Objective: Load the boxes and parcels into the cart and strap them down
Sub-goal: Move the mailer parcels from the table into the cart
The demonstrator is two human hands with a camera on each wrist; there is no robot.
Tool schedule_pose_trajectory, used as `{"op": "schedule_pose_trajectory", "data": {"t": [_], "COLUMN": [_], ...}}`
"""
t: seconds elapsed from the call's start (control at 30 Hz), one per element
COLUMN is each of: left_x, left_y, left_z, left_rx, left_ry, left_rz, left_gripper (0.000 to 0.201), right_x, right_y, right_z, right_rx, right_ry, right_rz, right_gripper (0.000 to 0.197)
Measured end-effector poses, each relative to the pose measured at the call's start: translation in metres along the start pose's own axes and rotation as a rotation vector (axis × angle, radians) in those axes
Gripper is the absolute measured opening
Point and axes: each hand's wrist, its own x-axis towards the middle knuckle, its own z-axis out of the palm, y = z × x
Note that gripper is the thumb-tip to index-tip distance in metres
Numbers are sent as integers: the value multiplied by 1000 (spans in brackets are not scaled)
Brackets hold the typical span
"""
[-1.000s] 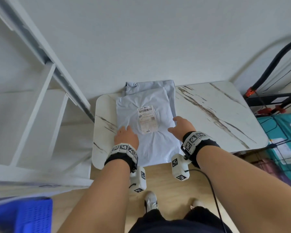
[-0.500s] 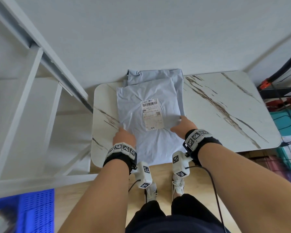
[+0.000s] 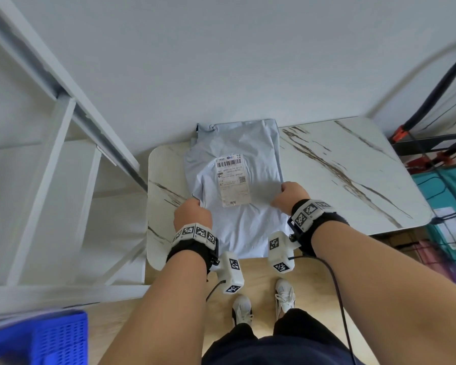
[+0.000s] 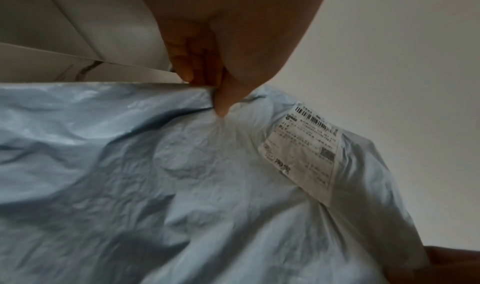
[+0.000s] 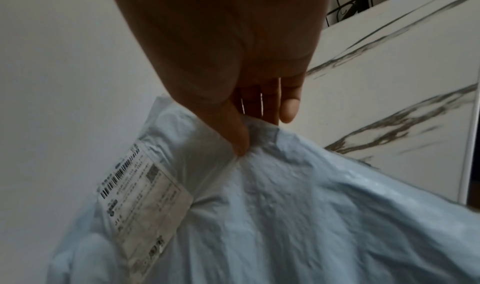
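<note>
A pale blue plastic mailer parcel (image 3: 237, 227) with a white shipping label (image 3: 232, 181) lies on the marble-patterned table (image 3: 353, 175). My left hand (image 3: 192, 216) pinches its left edge, thumb on top (image 4: 221, 103). My right hand (image 3: 287, 197) pinches the parcel's right edge (image 5: 241, 144), with the thumb above and the fingers below. A second blue mailer (image 3: 248, 130) lies under the first and sticks out at the far end. The label (image 4: 301, 156) shows in both wrist views (image 5: 140, 202).
The cart (image 3: 448, 196), a black wire frame with teal boxes inside and a black handle, stands to the right of the table. A white shelf frame (image 3: 63, 143) is on the left. A blue plastic crate (image 3: 37, 341) sits at lower left. My feet (image 3: 261, 304) stand on wood floor.
Both hands went from lying flat on the parcel to curling and pinching its left and right edges. The parcel's near part is bunched up between them.
</note>
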Motion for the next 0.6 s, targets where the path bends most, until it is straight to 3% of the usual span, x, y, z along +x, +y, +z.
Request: {"op": "schedule_pose_trajectory", "data": {"t": [0.17,0.3,0.5,0.6], "left_x": [-14,-25,-53,-74], "left_y": [29,63,127,166], "left_z": [-20,-25,-2,18], "left_rx": [-60,-45,-69,-55], "left_ry": [96,88,34,8], "left_rz": [143,215,329,402], "left_gripper": [20,28,36,37], "right_x": [-14,-27,-45,-48], "right_y": [12,35,93,135], "right_z": [-19,-44,-94,-115], "right_rx": [69,144,147,169], "right_ry": [186,321,381,417], "right_rz": [-23,18,151,203], "right_gripper": [6,23,17,26]}}
